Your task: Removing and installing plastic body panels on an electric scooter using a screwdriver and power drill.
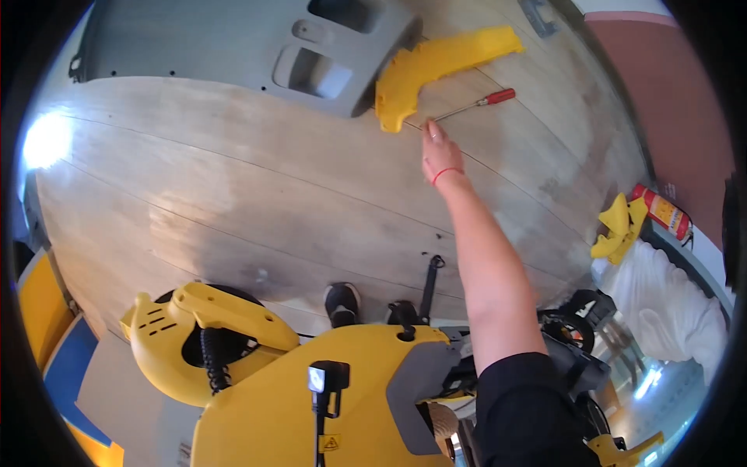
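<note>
My right hand point(442, 152) is stretched forward over the wooden floor, fingertips pressed together at the tip of the metal shaft of a red-handled screwdriver point(496, 96). Whether they grip the shaft or something small is hidden. Just beyond lies a bent yellow plastic part point(411, 74), beside a large grey panel point(218, 43) with recesses. Below my arm is a yellow machine body point(272, 432) with grey panels, a coiled black cable point(210, 358) and a small black device point(333, 377) on a stalk. My left hand is not in view.
My shoe point(342, 303) is on the floor point(233, 187) behind the machine. At right, a red fire extinguisher point(669, 214), yellow pieces point(618, 226) and white plastic sheeting point(654, 300) lie along a ledge. Yellow and blue panels point(66, 362) stand at left.
</note>
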The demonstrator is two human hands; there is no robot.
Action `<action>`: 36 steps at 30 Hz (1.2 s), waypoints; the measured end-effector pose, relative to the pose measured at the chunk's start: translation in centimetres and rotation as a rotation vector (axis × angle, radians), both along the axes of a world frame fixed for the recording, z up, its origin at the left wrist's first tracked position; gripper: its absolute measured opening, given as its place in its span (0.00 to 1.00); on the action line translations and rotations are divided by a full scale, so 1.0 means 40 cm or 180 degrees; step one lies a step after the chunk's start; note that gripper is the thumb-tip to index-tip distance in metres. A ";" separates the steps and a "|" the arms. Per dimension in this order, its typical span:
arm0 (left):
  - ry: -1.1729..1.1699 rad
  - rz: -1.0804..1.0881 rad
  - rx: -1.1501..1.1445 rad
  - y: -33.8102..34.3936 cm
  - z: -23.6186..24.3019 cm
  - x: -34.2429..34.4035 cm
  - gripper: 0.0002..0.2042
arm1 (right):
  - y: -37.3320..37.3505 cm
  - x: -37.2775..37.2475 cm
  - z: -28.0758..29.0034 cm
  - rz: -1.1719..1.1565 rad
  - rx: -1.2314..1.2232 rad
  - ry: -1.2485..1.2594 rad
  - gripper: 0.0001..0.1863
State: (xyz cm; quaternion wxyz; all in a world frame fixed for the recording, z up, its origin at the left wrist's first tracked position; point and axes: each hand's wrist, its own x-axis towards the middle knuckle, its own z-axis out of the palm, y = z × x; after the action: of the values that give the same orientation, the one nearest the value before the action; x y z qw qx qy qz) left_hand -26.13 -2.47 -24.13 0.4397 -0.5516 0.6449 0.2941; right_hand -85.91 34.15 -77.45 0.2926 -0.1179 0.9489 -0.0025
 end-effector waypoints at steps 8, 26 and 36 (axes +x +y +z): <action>0.0000 0.0311 0.0205 0.068 -0.008 0.033 0.15 | 0.009 0.364 -0.004 -0.0330 -0.0461 -0.0076 0.22; 0.0443 0.0708 -0.0170 0.219 -0.016 0.073 0.10 | 0.255 0.512 0.173 -0.2501 -0.1305 0.0241 0.11; 0.0856 0.1012 -0.0186 0.254 0.130 0.221 0.08 | 0.325 0.911 0.508 -0.4424 -0.0413 0.0174 0.16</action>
State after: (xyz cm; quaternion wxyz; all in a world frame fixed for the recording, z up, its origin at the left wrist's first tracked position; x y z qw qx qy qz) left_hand -17.28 7.68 -18.95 0.2816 -0.6147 0.6109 0.4119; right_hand -49.48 47.17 -57.14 0.1915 0.4993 0.8094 -0.2428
